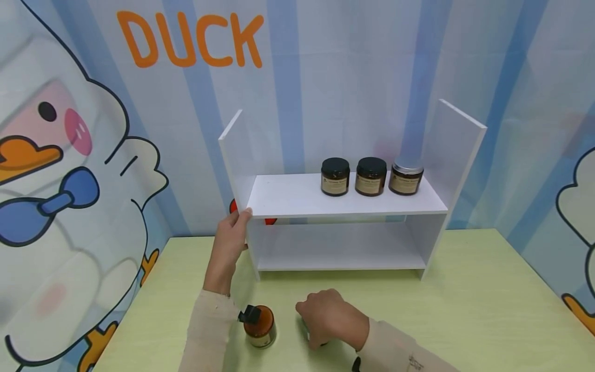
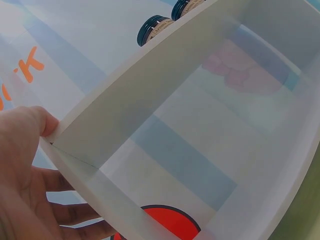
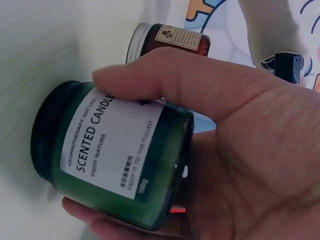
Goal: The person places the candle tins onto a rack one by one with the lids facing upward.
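Here, three jars (image 1: 371, 178) stand shelved, one candle (image 3: 112, 152) held.

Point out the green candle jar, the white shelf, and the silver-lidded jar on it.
Green candle jar (image 3: 112, 155): right wrist view, on its white label.
White shelf (image 1: 285, 196): head view, on its upper board.
Silver-lidded jar (image 1: 405, 182): head view, on its front label.

a pale green table (image 1: 511, 305) spreads in front of a backdrop (image 1: 353, 77) of light and darker blue stripes, with an orange word, "duck" (image 1: 187, 41), near its top. at the left is a large white cartoon duck (image 1: 104, 206) with orange bill (image 1: 28, 163), pink cheek (image 1: 76, 134) and blue bow (image 1: 56, 204); part of another white figure (image 1: 574, 206) shows at right.
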Demonstrator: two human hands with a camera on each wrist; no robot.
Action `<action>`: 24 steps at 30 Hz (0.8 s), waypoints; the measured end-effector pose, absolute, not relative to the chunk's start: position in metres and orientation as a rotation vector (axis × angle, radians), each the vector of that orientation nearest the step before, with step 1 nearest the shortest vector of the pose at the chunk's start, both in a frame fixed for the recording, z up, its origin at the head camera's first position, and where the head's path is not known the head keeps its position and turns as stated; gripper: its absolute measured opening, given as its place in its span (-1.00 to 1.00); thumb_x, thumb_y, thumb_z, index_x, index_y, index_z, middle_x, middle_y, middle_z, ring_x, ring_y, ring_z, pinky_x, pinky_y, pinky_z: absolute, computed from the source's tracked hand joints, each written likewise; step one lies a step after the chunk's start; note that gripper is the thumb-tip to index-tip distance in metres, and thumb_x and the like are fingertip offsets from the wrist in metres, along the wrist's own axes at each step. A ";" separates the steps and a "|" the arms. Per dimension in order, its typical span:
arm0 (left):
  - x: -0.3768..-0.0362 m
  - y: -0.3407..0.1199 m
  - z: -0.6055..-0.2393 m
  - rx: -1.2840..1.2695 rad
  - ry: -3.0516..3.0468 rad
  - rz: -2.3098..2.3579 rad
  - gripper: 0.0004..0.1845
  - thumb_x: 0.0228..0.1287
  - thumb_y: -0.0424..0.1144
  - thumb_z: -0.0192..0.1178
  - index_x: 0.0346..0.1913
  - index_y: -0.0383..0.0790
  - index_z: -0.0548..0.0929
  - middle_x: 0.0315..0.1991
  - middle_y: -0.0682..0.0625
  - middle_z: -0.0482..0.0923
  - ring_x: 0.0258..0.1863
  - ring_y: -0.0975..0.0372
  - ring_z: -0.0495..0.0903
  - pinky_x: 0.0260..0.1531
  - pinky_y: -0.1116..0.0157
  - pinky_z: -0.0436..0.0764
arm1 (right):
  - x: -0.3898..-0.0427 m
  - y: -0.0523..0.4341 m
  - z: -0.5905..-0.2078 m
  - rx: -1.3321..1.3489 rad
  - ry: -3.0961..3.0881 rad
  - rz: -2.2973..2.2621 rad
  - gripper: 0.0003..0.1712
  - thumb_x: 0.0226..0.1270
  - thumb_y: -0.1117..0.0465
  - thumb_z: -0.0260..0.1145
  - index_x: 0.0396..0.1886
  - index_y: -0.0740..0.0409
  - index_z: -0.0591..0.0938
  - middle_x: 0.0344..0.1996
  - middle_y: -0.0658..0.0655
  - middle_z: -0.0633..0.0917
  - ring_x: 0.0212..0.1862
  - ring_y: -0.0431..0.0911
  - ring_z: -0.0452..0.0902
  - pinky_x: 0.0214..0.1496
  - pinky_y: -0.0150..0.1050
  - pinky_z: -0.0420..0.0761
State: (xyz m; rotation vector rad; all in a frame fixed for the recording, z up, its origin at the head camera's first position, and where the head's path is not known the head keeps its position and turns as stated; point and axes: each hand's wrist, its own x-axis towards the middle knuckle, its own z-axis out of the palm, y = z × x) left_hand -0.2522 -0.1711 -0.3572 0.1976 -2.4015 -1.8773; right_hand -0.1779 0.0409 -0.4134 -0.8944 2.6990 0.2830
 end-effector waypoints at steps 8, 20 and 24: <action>-0.252 -0.171 -0.357 0.205 -2.408 -1.875 -0.19 0.46 0.33 -0.04 0.57 -0.12 0.26 0.52 -0.08 0.23 0.44 -0.05 0.29 0.23 -0.15 0.50 | -0.173 0.033 -0.416 -0.755 2.758 0.537 -0.67 -0.07 -0.15 0.53 -0.49 -0.07 0.65 -0.58 -0.08 0.56 -0.54 -0.18 0.42 -0.45 -0.19 0.50; -0.252 -0.170 -0.357 0.211 -2.411 -1.857 -0.19 0.45 0.34 -0.04 0.56 -0.11 0.28 0.51 -0.08 0.25 0.40 -0.03 0.32 0.21 -0.12 0.51 | -0.169 0.026 -0.418 -0.750 2.743 0.763 -0.66 -0.19 -0.07 0.54 -0.68 -0.09 0.52 -0.67 -0.11 0.50 -0.59 -0.19 0.27 -0.53 -0.23 0.33; -0.253 -0.170 -0.357 0.211 -2.412 -1.856 -0.19 0.46 0.34 -0.04 0.56 -0.10 0.28 0.52 -0.07 0.24 0.41 -0.02 0.31 0.20 -0.12 0.52 | -0.168 0.025 -0.418 -0.735 2.729 0.818 -0.62 -0.11 -0.15 0.52 -0.69 -0.10 0.53 -0.68 -0.12 0.49 -0.60 -0.18 0.21 -0.56 -0.24 0.26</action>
